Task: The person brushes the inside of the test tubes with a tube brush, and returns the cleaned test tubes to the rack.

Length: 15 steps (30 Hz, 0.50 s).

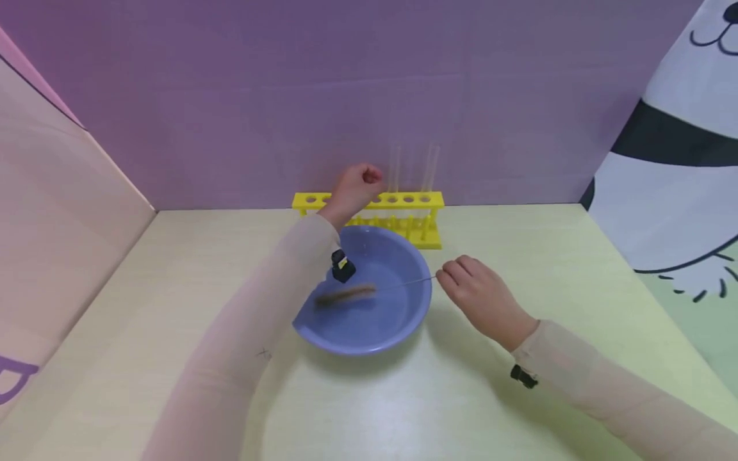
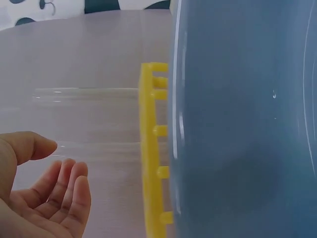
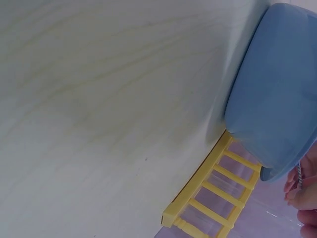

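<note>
My right hand (image 1: 481,301) pinches the thin twisted-wire handle of a test tube brush; the same wire (image 3: 299,174) shows between fingertips in the right wrist view. The brush's brown bristle head (image 1: 346,295) lies over the inside of a blue basin (image 1: 398,323), slightly blurred. My left hand (image 1: 354,189) is raised over a yellow test tube rack (image 1: 432,201), beside the upper end of a clear test tube (image 1: 394,169). In the left wrist view, thumb and loosely bent fingers are apart, with nothing gripped between them. A second test tube (image 1: 431,168) stands upright farther right in the rack.
The basin sits on a pale wooden table (image 1: 369,410), right in front of the rack. A purple backdrop (image 1: 230,115) rises behind the rack, with printed panels at left and right. My left sleeve (image 1: 242,346) covers the basin's left part in the head view.
</note>
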Each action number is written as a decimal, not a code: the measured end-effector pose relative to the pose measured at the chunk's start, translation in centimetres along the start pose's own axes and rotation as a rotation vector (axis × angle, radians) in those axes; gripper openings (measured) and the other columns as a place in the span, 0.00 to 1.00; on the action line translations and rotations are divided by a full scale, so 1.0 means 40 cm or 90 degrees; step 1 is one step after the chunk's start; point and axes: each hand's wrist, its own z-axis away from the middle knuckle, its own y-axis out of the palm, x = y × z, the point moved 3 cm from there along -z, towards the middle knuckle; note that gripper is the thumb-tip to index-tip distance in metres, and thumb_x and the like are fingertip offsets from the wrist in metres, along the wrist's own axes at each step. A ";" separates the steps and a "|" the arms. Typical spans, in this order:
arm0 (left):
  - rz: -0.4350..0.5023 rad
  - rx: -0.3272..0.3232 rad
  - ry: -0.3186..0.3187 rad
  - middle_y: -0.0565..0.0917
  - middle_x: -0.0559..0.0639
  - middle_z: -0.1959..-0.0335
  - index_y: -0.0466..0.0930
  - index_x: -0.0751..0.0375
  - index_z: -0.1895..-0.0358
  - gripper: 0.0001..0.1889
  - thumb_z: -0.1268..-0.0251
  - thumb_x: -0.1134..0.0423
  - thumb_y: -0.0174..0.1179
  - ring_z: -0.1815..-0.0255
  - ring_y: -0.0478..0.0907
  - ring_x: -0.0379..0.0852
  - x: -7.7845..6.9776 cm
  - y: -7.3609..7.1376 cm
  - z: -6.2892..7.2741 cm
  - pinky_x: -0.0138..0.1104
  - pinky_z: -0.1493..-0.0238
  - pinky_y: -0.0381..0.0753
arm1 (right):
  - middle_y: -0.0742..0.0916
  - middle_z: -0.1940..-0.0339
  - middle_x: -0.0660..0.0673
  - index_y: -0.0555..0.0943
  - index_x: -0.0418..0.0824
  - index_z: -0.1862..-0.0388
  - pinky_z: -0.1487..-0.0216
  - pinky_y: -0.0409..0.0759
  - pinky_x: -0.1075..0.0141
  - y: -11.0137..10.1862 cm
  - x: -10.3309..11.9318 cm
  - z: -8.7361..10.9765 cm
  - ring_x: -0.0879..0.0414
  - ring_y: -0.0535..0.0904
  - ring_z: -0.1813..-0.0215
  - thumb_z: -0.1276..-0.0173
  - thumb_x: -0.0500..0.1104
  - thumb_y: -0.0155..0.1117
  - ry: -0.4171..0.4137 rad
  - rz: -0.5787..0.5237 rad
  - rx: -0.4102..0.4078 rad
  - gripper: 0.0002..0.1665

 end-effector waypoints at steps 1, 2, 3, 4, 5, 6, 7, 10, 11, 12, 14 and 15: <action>-0.004 -0.005 0.000 0.77 0.53 0.55 0.75 0.63 0.49 0.14 0.35 0.62 0.58 0.56 0.76 0.48 0.002 0.003 -0.006 0.41 0.51 0.78 | 0.81 0.67 0.36 0.78 0.28 0.65 0.61 0.78 0.59 -0.001 0.001 0.000 0.44 0.76 0.64 0.54 0.23 0.67 0.000 0.001 0.000 0.14; -0.004 -0.010 0.000 0.77 0.53 0.55 0.75 0.63 0.49 0.14 0.35 0.62 0.58 0.56 0.76 0.47 0.005 0.006 -0.011 0.40 0.52 0.79 | 0.81 0.67 0.36 0.78 0.28 0.65 0.60 0.78 0.59 -0.002 0.001 -0.001 0.44 0.76 0.64 0.54 0.23 0.67 0.000 0.000 -0.001 0.14; -0.007 -0.015 -0.002 0.77 0.53 0.55 0.75 0.63 0.50 0.13 0.35 0.63 0.58 0.56 0.75 0.46 0.008 0.008 -0.017 0.38 0.53 0.79 | 0.81 0.67 0.36 0.78 0.28 0.65 0.60 0.78 0.59 -0.002 0.002 -0.002 0.44 0.76 0.64 0.54 0.23 0.67 -0.002 -0.001 0.000 0.15; -0.007 -0.019 -0.001 0.77 0.53 0.55 0.75 0.63 0.50 0.13 0.35 0.63 0.58 0.56 0.75 0.46 0.010 0.010 -0.021 0.38 0.54 0.79 | 0.81 0.67 0.36 0.78 0.28 0.65 0.60 0.79 0.59 -0.002 0.004 -0.002 0.44 0.76 0.64 0.54 0.23 0.68 -0.003 -0.001 0.000 0.15; -0.011 -0.024 -0.001 0.77 0.53 0.55 0.75 0.63 0.50 0.13 0.36 0.63 0.59 0.56 0.75 0.47 0.011 0.012 -0.025 0.37 0.55 0.79 | 0.81 0.67 0.36 0.78 0.28 0.65 0.60 0.79 0.60 -0.003 0.005 -0.003 0.44 0.76 0.64 0.55 0.22 0.68 -0.006 0.000 0.001 0.16; -0.019 -0.029 -0.003 0.77 0.53 0.55 0.75 0.62 0.51 0.13 0.36 0.63 0.59 0.56 0.75 0.46 0.012 0.013 -0.029 0.36 0.55 0.79 | 0.81 0.67 0.36 0.78 0.28 0.65 0.60 0.79 0.60 -0.003 0.006 -0.005 0.44 0.76 0.64 0.55 0.22 0.69 -0.008 0.002 0.002 0.16; -0.026 -0.034 -0.006 0.77 0.52 0.55 0.75 0.62 0.50 0.13 0.36 0.63 0.59 0.56 0.75 0.46 0.013 0.015 -0.033 0.35 0.56 0.79 | 0.81 0.67 0.37 0.78 0.28 0.65 0.60 0.79 0.60 -0.003 0.007 -0.006 0.45 0.76 0.64 0.56 0.22 0.69 -0.010 0.003 0.003 0.17; -0.051 -0.049 0.001 0.78 0.52 0.55 0.75 0.61 0.51 0.13 0.38 0.63 0.60 0.54 0.75 0.46 0.013 0.019 -0.043 0.36 0.53 0.77 | 0.81 0.68 0.37 0.77 0.28 0.66 0.60 0.78 0.61 -0.005 0.008 -0.009 0.45 0.76 0.64 0.57 0.22 0.70 -0.017 0.014 -0.001 0.17; -0.058 -0.054 0.003 0.78 0.52 0.55 0.75 0.61 0.52 0.13 0.38 0.63 0.61 0.54 0.75 0.46 0.013 0.020 -0.045 0.36 0.52 0.76 | 0.81 0.68 0.37 0.78 0.29 0.66 0.60 0.78 0.61 -0.005 0.009 -0.011 0.45 0.76 0.64 0.57 0.22 0.70 -0.019 0.017 -0.003 0.17; -0.061 -0.056 0.005 0.78 0.52 0.55 0.75 0.61 0.52 0.13 0.39 0.63 0.61 0.54 0.74 0.46 0.013 0.021 -0.046 0.36 0.52 0.76 | 0.81 0.68 0.37 0.78 0.29 0.66 0.60 0.78 0.61 -0.006 0.010 -0.012 0.45 0.76 0.64 0.57 0.22 0.70 -0.022 0.020 -0.005 0.17; -0.057 -0.057 0.008 0.78 0.52 0.55 0.75 0.61 0.53 0.13 0.40 0.64 0.62 0.54 0.73 0.47 0.016 0.024 -0.049 0.37 0.51 0.75 | 0.81 0.68 0.37 0.78 0.29 0.66 0.60 0.78 0.61 -0.007 0.012 -0.015 0.46 0.76 0.65 0.56 0.22 0.70 -0.027 0.024 -0.010 0.16; -0.054 -0.056 0.005 0.77 0.52 0.56 0.75 0.61 0.53 0.13 0.40 0.64 0.62 0.54 0.73 0.47 0.019 0.025 -0.050 0.38 0.51 0.75 | 0.81 0.68 0.37 0.78 0.29 0.66 0.60 0.78 0.61 -0.008 0.013 -0.016 0.46 0.76 0.65 0.56 0.22 0.70 -0.029 0.024 -0.011 0.16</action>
